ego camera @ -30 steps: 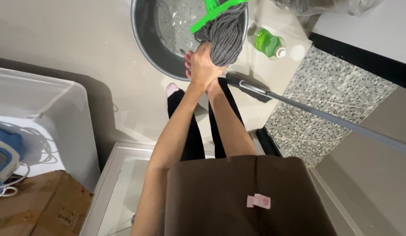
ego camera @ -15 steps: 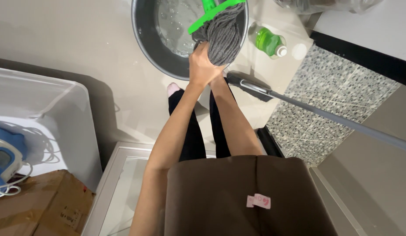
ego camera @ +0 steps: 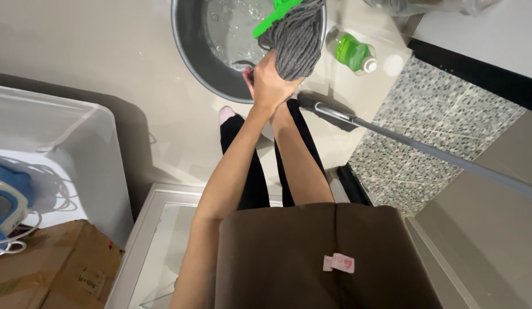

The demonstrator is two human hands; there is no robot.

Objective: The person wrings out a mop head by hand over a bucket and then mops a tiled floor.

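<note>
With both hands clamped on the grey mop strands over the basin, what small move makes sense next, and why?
Probably one more squeeze or twist downward along the grey mop strands. The left hand grips them near their lower end, the right hand mostly hidden beneath it, and they hang over the grey basin, which holds bubbly water, so wrung water would fall inside.
</note>
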